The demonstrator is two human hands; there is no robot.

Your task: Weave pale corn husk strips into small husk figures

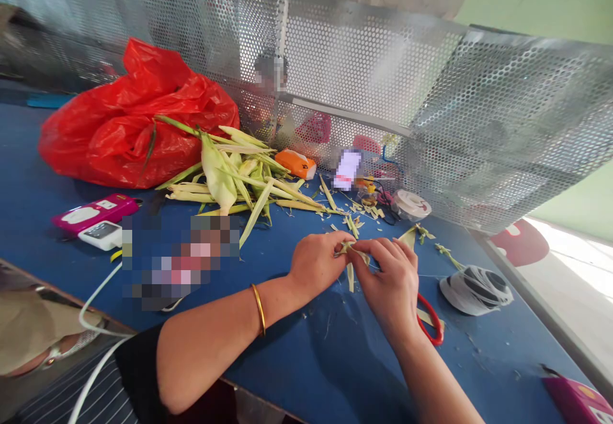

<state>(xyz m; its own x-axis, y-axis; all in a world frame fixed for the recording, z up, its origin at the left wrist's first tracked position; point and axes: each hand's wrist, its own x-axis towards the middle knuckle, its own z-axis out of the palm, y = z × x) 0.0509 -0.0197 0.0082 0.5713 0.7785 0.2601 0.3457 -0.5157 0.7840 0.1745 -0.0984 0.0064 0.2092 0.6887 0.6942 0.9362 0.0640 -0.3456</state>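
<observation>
Over the blue table, my left hand [317,261] pinches one side of a folded strip of pale corn husk [352,250]. From the other side, my right hand [390,274] grips the same strip between thumb and fingers. A narrow end of it hangs below the fingertips. Red-handled scissors [437,328] lie partly hidden behind my right wrist. To the right rests a spool of white thread [476,290]. Husk scraps [354,225] are scattered just beyond my hands, and a small husk piece with a knotted stem [447,256] lies near the spool.
A heap of corn husks [220,178] lies before a red plastic bag [138,124]. Behind are an orange tissue pack [294,163], a lit phone [347,168] and a tape roll [412,205]. A perforated metal screen [345,60] borders the table. A white cable [89,309] crosses the left edge.
</observation>
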